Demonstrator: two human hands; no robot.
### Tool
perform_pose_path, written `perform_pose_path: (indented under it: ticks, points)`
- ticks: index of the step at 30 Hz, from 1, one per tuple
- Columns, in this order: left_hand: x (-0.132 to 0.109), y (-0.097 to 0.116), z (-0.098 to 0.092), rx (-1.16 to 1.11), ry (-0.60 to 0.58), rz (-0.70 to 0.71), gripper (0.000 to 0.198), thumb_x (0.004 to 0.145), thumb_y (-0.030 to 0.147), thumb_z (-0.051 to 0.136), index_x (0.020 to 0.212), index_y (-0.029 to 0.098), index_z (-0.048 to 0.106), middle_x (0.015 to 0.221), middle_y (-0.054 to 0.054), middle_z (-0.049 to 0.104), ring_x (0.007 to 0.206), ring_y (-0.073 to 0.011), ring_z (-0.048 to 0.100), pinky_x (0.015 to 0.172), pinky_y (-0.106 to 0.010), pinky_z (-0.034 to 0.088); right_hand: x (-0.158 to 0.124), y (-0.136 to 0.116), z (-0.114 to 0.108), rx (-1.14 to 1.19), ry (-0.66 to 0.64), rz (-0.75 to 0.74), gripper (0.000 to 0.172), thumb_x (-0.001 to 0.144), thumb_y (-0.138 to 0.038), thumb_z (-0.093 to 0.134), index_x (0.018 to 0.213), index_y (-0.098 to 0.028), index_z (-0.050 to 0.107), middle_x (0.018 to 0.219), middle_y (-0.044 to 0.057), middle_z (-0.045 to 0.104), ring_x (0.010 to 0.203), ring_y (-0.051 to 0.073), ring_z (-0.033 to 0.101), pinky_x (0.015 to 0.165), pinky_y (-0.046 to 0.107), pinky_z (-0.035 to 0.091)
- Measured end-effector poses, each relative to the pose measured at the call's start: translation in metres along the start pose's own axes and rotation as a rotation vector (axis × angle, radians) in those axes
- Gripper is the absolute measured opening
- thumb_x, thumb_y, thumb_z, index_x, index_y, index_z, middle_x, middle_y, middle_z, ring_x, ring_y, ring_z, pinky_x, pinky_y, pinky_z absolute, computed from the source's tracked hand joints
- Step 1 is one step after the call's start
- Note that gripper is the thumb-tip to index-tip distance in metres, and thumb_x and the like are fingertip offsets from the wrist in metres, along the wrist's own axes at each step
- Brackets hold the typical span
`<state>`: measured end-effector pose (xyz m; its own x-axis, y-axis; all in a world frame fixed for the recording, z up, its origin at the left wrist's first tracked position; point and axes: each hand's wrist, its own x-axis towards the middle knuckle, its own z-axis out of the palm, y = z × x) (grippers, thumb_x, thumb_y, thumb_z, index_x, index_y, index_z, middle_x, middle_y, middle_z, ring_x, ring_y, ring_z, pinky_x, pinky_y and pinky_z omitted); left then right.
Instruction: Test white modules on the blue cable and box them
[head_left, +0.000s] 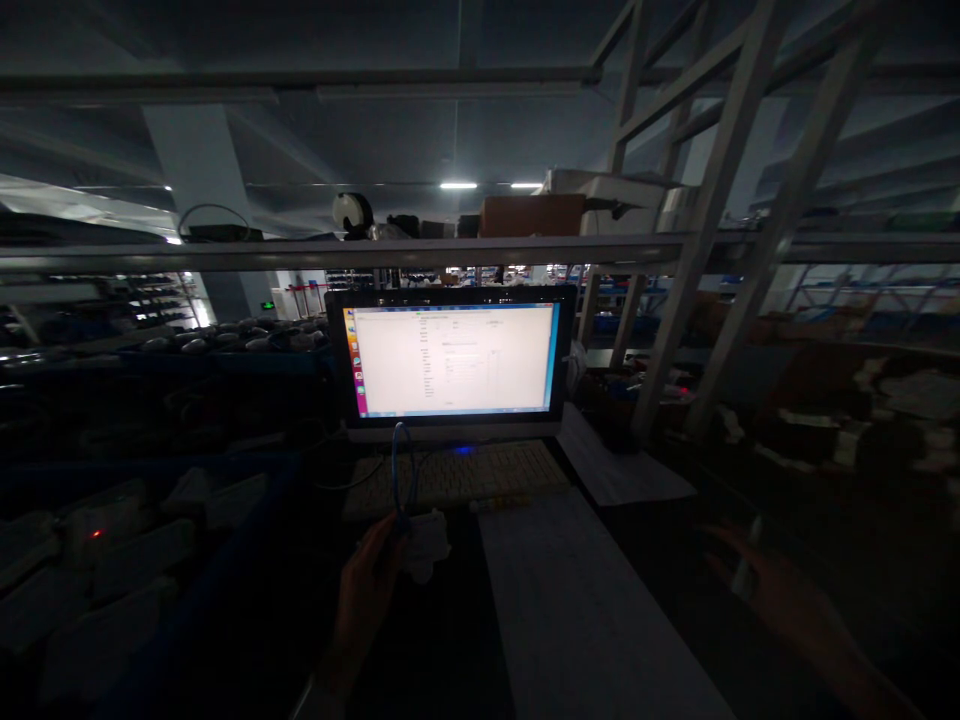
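In dim light, my left hand (367, 570) is closed around the near end of a looped blue cable (397, 460). A small white plastic device (426, 545) is right at its fingertips; whether the cable joins it is too dark to tell. Off to the right, my right hand (784, 590) has its fingers curled about a slim pale pen-like object (747, 565). Between the hands lies a large white paper sheet (570, 600). Beyond my left hand is a pale keyboard (465, 472), and a lit monitor (454, 360) stands behind it.
At left, a blue bin (225, 580) contains several white devices, one with a red light. A second paper (622, 465) lies right of the keyboard. Above the monitor runs a shelf (420, 253) bearing a cardboard box (532, 215). Metal posts (720, 200) rise at right.
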<state>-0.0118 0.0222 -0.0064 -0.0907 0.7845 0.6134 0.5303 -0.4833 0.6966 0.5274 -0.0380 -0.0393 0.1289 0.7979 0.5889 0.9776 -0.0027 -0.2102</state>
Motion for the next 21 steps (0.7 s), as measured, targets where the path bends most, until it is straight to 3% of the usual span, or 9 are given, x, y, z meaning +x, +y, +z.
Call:
perform_pose_path:
  ticks: [17,21]
  points:
    - [0.0004,0.0007,0.0005,-0.004,0.015,0.037,0.036,0.081,0.046,0.051,0.102,0.020,0.065,0.101,-0.008,0.069,0.092,-0.0215,0.066,0.079,-0.032,0.055,-0.0019,0.0080,0.0046,0.004,-0.004,-0.055,0.041,0.076,-0.049,0.051,0.105,-0.023,0.063,0.113,0.011,0.065,0.091,0.028,0.066,0.074,0.042,0.056]
    - [-0.0001,0.0012,0.0008,0.010,0.020,0.047,0.036,0.081,0.045,0.050,0.101,0.020,0.065,0.100,-0.007,0.070,0.091,-0.0212,0.066,0.079,-0.032,0.055,-0.0023,0.0065,0.0042,-0.029,0.054,-0.076,0.045,0.075,-0.052,0.051,0.105,-0.021,0.061,0.113,0.012,0.064,0.094,0.029,0.065,0.076,0.043,0.055]
